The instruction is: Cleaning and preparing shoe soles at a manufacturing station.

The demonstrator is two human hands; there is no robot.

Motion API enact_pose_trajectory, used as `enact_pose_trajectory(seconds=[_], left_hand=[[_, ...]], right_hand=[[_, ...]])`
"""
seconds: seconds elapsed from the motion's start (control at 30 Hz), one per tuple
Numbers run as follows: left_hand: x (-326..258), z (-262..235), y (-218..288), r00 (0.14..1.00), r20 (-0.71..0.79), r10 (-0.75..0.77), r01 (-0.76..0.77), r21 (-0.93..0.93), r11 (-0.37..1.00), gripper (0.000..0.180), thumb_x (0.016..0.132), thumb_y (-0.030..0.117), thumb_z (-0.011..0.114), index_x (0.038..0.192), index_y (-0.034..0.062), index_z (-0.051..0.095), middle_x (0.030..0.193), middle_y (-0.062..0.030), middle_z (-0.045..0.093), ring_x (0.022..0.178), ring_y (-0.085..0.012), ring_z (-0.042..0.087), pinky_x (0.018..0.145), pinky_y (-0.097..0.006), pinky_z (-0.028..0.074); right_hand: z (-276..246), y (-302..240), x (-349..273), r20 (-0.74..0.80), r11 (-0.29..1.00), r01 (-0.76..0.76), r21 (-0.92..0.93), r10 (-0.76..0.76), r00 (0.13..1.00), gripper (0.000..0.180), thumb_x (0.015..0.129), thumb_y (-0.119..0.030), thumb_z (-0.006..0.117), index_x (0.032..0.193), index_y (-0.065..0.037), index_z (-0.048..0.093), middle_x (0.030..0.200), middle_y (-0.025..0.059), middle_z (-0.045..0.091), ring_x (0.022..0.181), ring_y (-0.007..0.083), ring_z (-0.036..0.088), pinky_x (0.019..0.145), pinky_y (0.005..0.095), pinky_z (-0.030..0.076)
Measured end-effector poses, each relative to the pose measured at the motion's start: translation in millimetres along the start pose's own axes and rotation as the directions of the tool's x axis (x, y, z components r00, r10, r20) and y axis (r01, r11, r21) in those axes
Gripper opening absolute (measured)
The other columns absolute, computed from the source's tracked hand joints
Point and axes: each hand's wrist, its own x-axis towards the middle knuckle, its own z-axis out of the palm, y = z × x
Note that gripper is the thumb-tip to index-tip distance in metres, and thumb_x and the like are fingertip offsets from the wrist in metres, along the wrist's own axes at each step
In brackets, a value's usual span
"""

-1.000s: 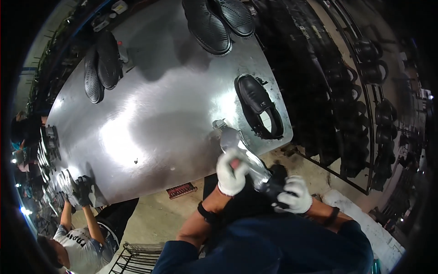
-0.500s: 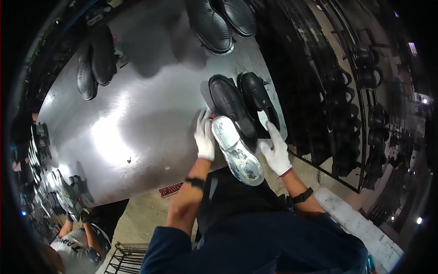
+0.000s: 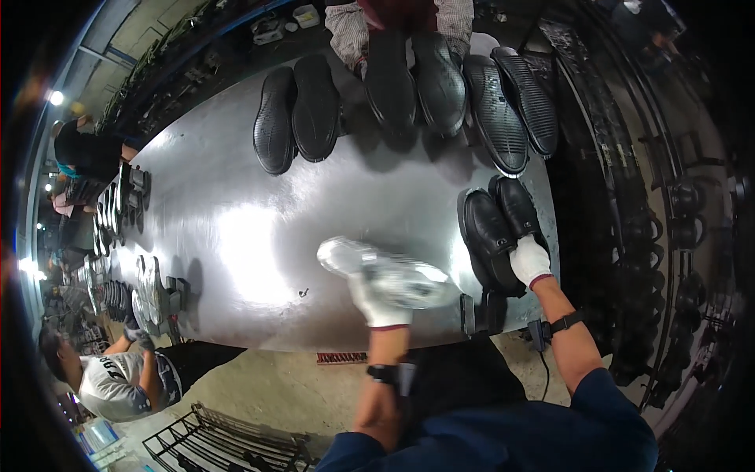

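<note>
My left hand [image 3: 376,300], in a white glove, grips a shiny silver shoe-shaped mould [image 3: 385,272] lying on its side above the steel table [image 3: 236,236]; the mould is motion-blurred. To the right, my gloved right hand [image 3: 530,260] rests on the heel end of a pair of black leather shoes [image 3: 500,230] standing side by side at the table's right edge. Both forearms come in from below, each with a dark wrist band.
Several black shoes lie sole-up along the far edge [image 3: 409,86], where another person's checked sleeves [image 3: 350,23] show. A person in a white shirt [image 3: 118,377] works at the left by rows of metal moulds [image 3: 149,295]. Dark racks [image 3: 676,236] line the right; a wire rack [image 3: 220,444] stands on the floor.
The two black shoes now stand together on the table under my right hand. My left hand has carried the silver mould leftward, away from the shoes.
</note>
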Motion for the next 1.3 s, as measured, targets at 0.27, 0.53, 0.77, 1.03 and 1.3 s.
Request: enact_pose_trajectory(seconds=[0.27,0.53,0.77,1.03,1.3], left_hand=[[174.5,-145.3,245.6,0.867,0.109,0.487,-0.482,0.436,0.760,0.036,0.113,0.037,0.048,0.129,0.0065,0.057,0.124,-0.0133,0.063,0.113,-0.0274,0.065,0.093,-0.041,0.057],[54.7,-23.7,-38.4,0.987,0.085,-0.138,-0.008,0.878,0.479,0.036,0.107,0.032,0.057,0.126,0.0039,0.070,0.106,-0.0082,0.072,0.085,-0.0168,0.066,0.070,-0.031,0.055],[78.5,-55.5,-77.2,0.935,0.258,0.242,-0.304,0.937,0.173,0.038,0.103,0.030,0.054,0.113,-0.0011,0.075,0.104,-0.0116,0.075,0.096,-0.0233,0.068,0.083,-0.035,0.056],[95.3,-81.0,-38.2,0.943,0.295,0.155,-0.328,0.905,0.272,0.041,0.105,0.033,0.055,0.117,-0.0016,0.075,0.112,-0.0100,0.074,0.098,-0.0201,0.067,0.091,-0.035,0.055],[237.9,131.6,49.8,0.957,0.287,0.033,-0.084,0.166,0.982,0.063,0.109,0.052,0.051,0.158,0.0149,0.040,0.149,-0.0241,0.054,0.139,-0.0405,0.052,0.118,-0.065,0.043]], right_hand=[[-27.6,-0.6,15.0,0.184,0.999,0.028,0.030,-0.033,0.982,0.031,0.088,-0.026,0.064,0.097,0.001,0.075,0.099,0.0269,0.074,0.092,0.0453,0.073,0.086,0.0541,0.059],[-61.0,156.4,69.5,-0.043,0.789,-0.302,0.535,0.382,0.923,0.042,0.095,-0.036,0.071,0.102,0.005,0.076,0.103,0.0342,0.071,0.103,0.0498,0.069,0.092,0.0523,0.056],[21.5,391.5,271.8,-0.118,0.817,-0.449,0.362,0.518,0.847,0.051,0.101,-0.041,0.057,0.126,0.002,0.069,0.126,0.0302,0.068,0.120,0.0455,0.066,0.101,0.0456,0.053],[-14.1,244.6,224.1,-0.497,0.835,-0.228,0.501,0.493,0.714,0.042,0.109,-0.035,0.051,0.135,-0.006,0.064,0.130,0.0248,0.066,0.121,0.0434,0.063,0.106,0.0465,0.049],[-1.5,79.4,2.6,0.543,0.459,-0.583,0.671,0.231,0.807,0.049,0.107,-0.042,0.058,0.084,0.000,0.068,0.061,0.0107,0.067,0.033,0.0164,0.050,0.031,0.0306,0.038]])
